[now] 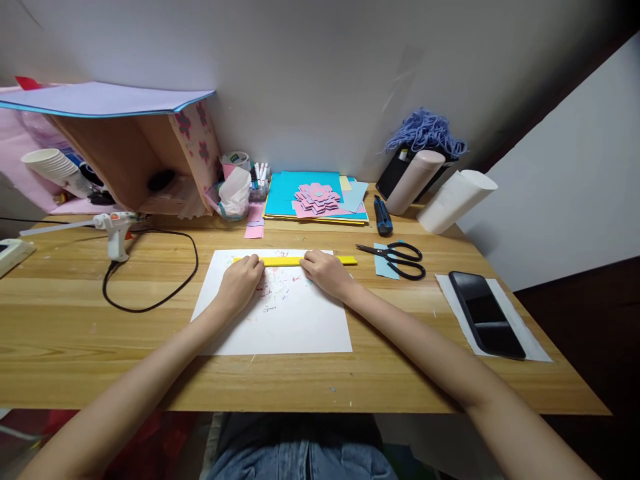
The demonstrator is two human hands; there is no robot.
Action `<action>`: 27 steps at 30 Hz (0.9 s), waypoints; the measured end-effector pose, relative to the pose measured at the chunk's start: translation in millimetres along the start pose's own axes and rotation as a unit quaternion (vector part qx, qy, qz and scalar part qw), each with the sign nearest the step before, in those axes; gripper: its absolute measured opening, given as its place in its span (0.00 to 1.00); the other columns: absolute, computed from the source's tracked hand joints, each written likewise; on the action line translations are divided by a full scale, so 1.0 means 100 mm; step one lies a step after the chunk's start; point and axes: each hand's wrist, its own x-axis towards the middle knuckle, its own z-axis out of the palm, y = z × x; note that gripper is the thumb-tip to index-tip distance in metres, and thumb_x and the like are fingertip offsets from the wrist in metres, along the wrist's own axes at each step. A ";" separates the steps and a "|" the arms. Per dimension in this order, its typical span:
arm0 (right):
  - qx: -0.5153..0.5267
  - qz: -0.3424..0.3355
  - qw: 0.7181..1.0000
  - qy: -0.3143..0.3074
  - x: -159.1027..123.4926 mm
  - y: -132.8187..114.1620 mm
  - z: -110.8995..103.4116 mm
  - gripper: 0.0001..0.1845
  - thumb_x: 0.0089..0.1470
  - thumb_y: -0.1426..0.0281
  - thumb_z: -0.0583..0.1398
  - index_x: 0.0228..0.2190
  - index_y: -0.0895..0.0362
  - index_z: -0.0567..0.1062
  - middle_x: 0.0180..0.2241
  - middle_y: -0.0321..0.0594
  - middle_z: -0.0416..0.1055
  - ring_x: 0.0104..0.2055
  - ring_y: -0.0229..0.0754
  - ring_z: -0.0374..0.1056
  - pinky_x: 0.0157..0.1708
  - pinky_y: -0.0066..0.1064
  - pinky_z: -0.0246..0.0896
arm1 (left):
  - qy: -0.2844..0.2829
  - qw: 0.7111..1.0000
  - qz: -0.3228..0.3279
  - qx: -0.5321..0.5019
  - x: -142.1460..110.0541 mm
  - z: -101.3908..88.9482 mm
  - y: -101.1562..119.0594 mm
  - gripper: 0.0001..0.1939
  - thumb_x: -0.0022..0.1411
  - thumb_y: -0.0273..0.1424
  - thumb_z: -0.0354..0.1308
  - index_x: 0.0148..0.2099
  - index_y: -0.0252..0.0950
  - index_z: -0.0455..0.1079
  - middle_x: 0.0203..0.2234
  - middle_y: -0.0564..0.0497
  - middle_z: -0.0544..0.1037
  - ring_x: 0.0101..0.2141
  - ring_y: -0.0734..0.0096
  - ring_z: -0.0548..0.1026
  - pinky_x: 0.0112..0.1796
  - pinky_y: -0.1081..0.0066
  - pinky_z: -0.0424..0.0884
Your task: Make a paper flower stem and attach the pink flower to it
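Note:
A long, narrow yellow strip [283,262] lies across the upper part of a white sheet [300,327] marked with coloured specks; its right end reaches past the sheet. It looks like folded paper, though I cannot be sure. My left hand [242,280] is closed on the strip near its left end. My right hand [325,270] pinches it right of the middle, fingers curled over it. To the right, black-handled scissors [400,257] rest partly over a small light-blue paper piece [385,267].
A white glue gun [117,233] with a looped black cord stands left, before an open cardboard box [195,147]. Coloured papers [280,193] bear a pink paper flower [317,198] at the back. A cutter [383,217], paper rolls [457,200] and a phone [485,313] are right.

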 end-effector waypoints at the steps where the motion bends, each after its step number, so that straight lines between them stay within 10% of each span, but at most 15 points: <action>1: 0.002 0.001 1.000 -0.002 0.00 0.00 -0.01 0.12 0.56 0.78 0.52 0.24 0.60 0.71 0.27 0.42 0.68 0.28 0.38 0.58 0.25 0.31 0.41 | 0.002 1.000 -0.004 -0.004 0.00 -0.01 0.00 0.13 0.58 0.20 0.42 0.33 0.33 0.68 0.31 0.42 0.71 0.30 0.61 0.68 0.29 0.64 0.61; 27: 0.092 -0.030 0.993 0.070 -0.03 -0.13 -0.04 0.10 0.57 0.71 0.53 0.28 0.58 0.72 0.28 0.42 0.69 0.32 0.39 0.62 0.29 0.29 0.52 | 0.090 0.986 0.134 -0.034 -0.06 0.07 -0.20 0.13 0.63 0.27 0.44 0.32 0.35 0.70 0.27 0.48 0.72 0.28 0.70 0.68 0.26 0.70 0.57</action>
